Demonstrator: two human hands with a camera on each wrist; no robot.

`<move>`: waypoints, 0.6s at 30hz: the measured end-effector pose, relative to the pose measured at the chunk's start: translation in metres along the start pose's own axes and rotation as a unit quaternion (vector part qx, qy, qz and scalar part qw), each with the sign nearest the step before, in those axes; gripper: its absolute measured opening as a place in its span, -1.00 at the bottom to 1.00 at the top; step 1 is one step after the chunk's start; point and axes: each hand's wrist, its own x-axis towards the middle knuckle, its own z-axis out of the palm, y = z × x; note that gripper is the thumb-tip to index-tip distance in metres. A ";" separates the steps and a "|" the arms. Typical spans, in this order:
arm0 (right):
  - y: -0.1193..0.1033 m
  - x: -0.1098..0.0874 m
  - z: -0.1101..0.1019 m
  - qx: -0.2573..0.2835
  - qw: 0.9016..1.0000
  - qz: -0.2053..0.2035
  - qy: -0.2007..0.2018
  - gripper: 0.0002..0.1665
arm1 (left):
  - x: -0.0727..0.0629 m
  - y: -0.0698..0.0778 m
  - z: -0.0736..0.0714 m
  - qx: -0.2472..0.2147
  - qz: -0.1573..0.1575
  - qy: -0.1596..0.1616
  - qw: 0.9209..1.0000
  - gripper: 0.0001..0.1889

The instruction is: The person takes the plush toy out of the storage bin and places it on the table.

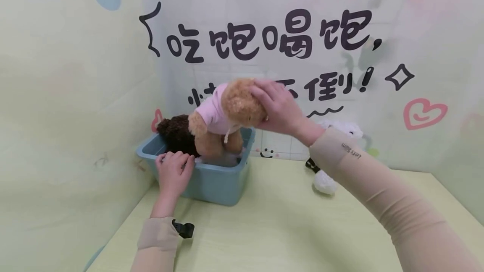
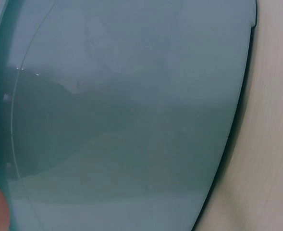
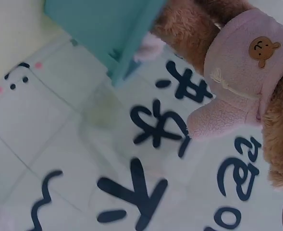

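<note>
A light brown teddy bear (image 1: 217,110) in a pink hooded top is tipped over the blue plastic bin (image 1: 215,184), its legs down at the opening. My right hand (image 1: 281,108) grips the bear by its head. In the right wrist view the bear's pink top (image 3: 232,72) shows a small bear-face patch and a drawstring. My left hand (image 1: 175,173) holds the bin's front rim with its fingers curled over the edge. A dark brown furry plush (image 1: 177,131) sticks up inside the bin at the left. The bin's smooth outer wall (image 2: 131,144) fills most of the left wrist view.
A white plush toy (image 1: 325,182) lies on the pale yellow table (image 1: 280,221) toward the back right, partly behind my right sleeve. A printed backdrop (image 1: 242,11) with large dark characters rises behind the table, and a pale side wall (image 1: 68,137) stands close at the left.
</note>
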 end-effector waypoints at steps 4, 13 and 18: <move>0.018 0.014 -0.024 -0.019 0.999 0.026 -0.002 0.06 | 0.001 0.002 0.002 -0.001 -0.003 0.003 1.000 -0.60; 0.047 0.029 -0.075 -0.078 0.988 0.113 -0.069 0.10 | 0.003 0.000 0.001 0.002 -0.012 0.002 1.000 -0.60; 0.054 0.022 -0.095 -0.098 0.962 0.194 -0.168 0.09 | 0.000 0.002 0.004 -0.004 -0.017 -0.011 1.000 -0.60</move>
